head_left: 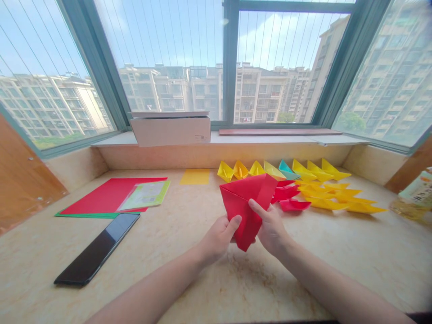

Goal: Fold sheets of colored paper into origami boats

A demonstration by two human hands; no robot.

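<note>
A partly folded red sheet of paper is held up above the counter, tilted, with its pointed end down. My left hand grips its lower left side, thumb on the front face. On its right side, my right hand pinches it with the thumb pressed near the middle fold. The other fingers of both hands are mostly hidden behind the paper. Just behind it lie several red paper boats, partly covered by the held paper. Rows of yellow paper boats and one teal paper boat stand at the back right.
At left lie red sheets over a green sheet, a clear packet with a yellow-green edge, and a black phone. A yellow square is near the back wall. A white box sits on the sill; a bottle stands far right.
</note>
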